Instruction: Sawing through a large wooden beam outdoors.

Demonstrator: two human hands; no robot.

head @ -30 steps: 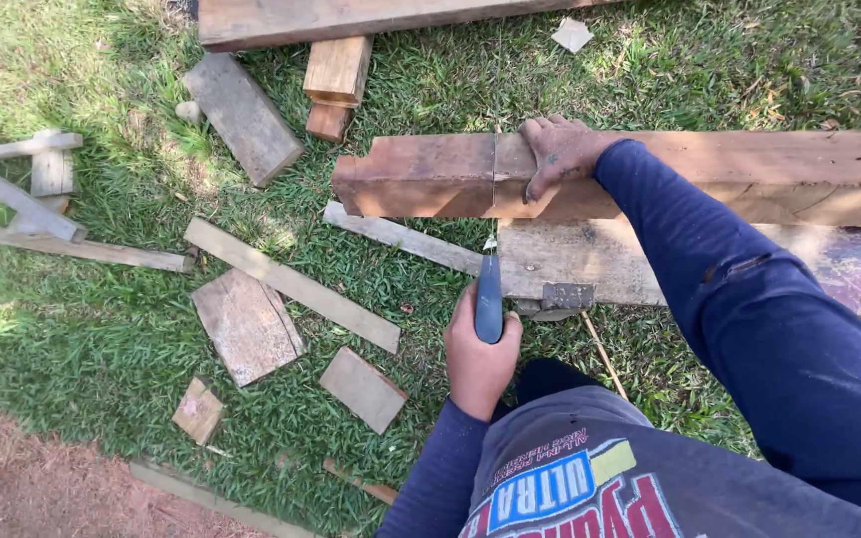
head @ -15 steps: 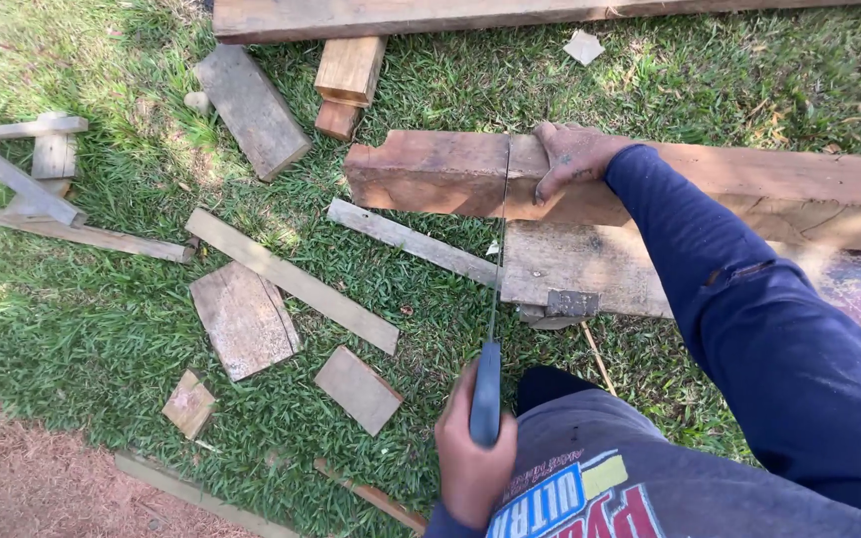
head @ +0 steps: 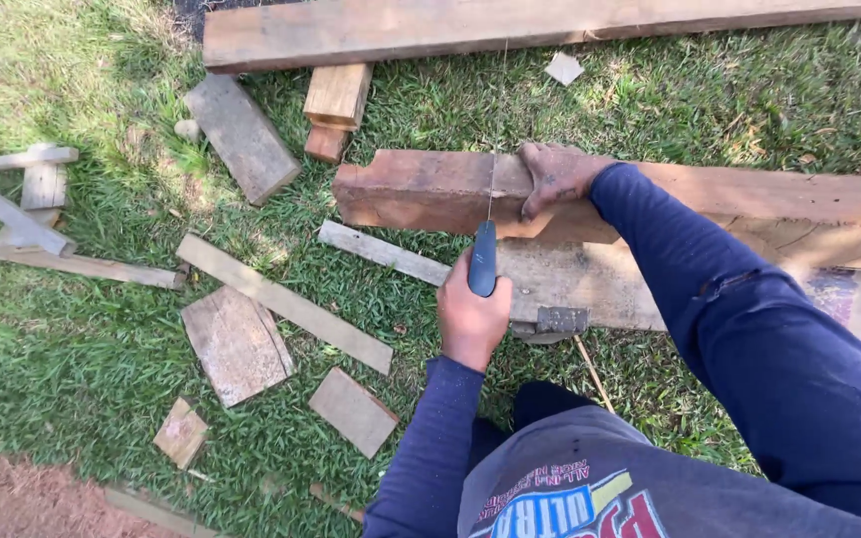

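Head view: sunlit grass (head: 102, 339), scattered offcuts (head: 236, 344), planks (head: 510, 28).

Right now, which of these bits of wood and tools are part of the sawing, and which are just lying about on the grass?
In use:
- hand saw, gripped by the left hand
- reddish plank being cut, steadied by the right hand
- wide board underneath it

Lying about:
- long beam at the top
- thin slat
- flat offcuts
- small block
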